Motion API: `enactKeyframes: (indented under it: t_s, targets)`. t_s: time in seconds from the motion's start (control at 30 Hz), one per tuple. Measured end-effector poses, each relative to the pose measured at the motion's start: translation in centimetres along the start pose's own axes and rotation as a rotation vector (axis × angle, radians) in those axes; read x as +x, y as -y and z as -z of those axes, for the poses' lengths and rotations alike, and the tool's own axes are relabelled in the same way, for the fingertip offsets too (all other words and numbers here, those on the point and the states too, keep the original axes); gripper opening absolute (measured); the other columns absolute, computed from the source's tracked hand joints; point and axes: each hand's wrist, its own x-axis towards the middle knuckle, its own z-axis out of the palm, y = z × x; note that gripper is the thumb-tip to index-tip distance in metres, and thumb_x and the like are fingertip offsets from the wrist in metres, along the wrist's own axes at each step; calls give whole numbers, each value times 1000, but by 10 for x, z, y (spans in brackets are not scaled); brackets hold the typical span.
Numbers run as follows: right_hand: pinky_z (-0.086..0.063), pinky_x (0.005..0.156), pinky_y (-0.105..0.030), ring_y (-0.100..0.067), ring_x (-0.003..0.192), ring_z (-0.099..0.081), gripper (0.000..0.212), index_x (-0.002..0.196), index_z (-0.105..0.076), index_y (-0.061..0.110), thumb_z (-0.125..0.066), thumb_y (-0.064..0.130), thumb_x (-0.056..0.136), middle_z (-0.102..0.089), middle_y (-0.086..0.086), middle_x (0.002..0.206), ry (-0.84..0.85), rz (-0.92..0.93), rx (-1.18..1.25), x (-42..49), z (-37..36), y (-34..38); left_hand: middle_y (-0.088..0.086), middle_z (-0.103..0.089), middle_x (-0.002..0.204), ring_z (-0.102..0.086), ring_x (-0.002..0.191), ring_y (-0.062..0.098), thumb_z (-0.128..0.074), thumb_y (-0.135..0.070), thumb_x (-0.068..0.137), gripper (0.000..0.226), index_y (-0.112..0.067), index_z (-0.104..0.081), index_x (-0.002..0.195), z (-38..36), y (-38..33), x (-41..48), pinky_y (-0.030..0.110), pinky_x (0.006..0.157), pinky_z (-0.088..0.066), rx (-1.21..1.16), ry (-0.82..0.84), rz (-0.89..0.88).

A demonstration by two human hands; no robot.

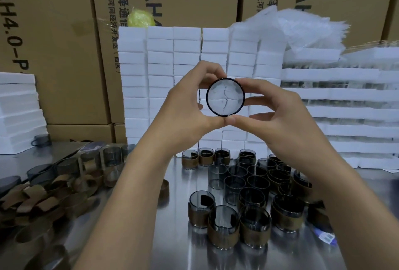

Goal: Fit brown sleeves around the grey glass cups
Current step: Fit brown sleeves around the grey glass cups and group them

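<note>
Head view. Centre of frame: a grey glass cup [225, 97] held up end-on, the left hand [185, 105] and right hand [276, 114] both gripping its wall, thumb tips meeting beneath. Whether it wears a sleeve cannot be told. Loose brown sleeves [32, 200] lie lower left on the worktop [183, 248], and sleeved cups [223, 231] stand lower right. Advice: keep the grip even and seat the band square below the rim.

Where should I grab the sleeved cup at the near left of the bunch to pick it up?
Probably round the brown sleeve on that cup, coming from the left. It stands upright, open table lies on that side, and other cups crowd its right.
</note>
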Motion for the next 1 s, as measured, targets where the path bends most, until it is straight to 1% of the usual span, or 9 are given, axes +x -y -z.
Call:
enactKeyframes:
  t_s: [0.13,0.4,0.53,0.6,0.67,0.73,0.8,0.9,1.0]
  targets:
    - [-60,99,-42,-2,125,-66,58,141,-66,41,-87,35,88,-69,24,135,8,-13,-29,1,1,1,-26,-68,117,-60,123,-4,-100,-25,75,64,-39,-57,120,4,-1,3,32,90,-56,8,31,16]
    - [-58,100,-34,2,126,-62,62,147,-62,44,-81,44,88,-65,26,138,-20,-16,-86,1,-5,5,-28,-67,125,-57,126,-7,-101,-31,71,67,-50,-58,118,8,6,7,26,89,-47,-18,-4,16]
    - [-57,102,-33,2,129,-60,60,149,-59,45,-78,45,92,-65,26,138,-24,-24,-88,1,-6,3,-25,-69,127,-62,119,-8,-100,-26,72,68,-50,-61,123,4,10,10,10,80,-49,-72,-12,31]
    - [-55,104,-33,1,132,-59,60,150,-59,46,-77,45,93,-65,26,139,-22,-28,-95,1,-5,2,-23,-70,126,-63,117,-8,-99,-23,74,69,-46,-63,128,1,13,11,7,79,-48,-109,-3,66]
    - [-53,107,-33,2,135,-57,57,149,-59,45,-77,46,95,-65,27,141,-11,-33,-79,1,-4,-1,-23,-72,125,-65,117,-6,-99,-23,75,69,-44,-65,132,-2,15,11,11,81,-52,-137,-3,92]
    - [-51,111,-35,4,137,-56,56,149,-59,44,-78,47,97,-65,28,143,13,-39,-42,0,-2,-5,-22,-74,125,-68,119,-2,-100,-26,75,69,-44,-67,133,-6,18,11,22,89,-58,-184,-33,129]
    - [-49,113,-36,5,138,-56,66,153,-55,42,-82,49,94,-65,25,144,33,-50,4,0,-3,-6,-19,-78,123,-72,116,1,-96,-37,79,62,-41,-68,134,-11,19,11,32,96,-56,-321,-44,227]
    - [-52,111,-39,1,135,-60,76,158,-50,39,-85,47,91,-68,19,140,20,-40,39,0,-6,-6,-4,-83,118,-79,108,11,-77,-61,93,49,-27,-78,128,-22,19,11,36,92,-53,-643,41,445]
    - [-57,103,-38,-3,127,-63,73,157,-52,40,-84,43,91,-68,11,132,-21,-26,11,1,-9,-9,11,-82,117,-78,89,12,-65,-73,94,69,-11,-81,120,-29,20,14,27,80,-60,-923,55,617]
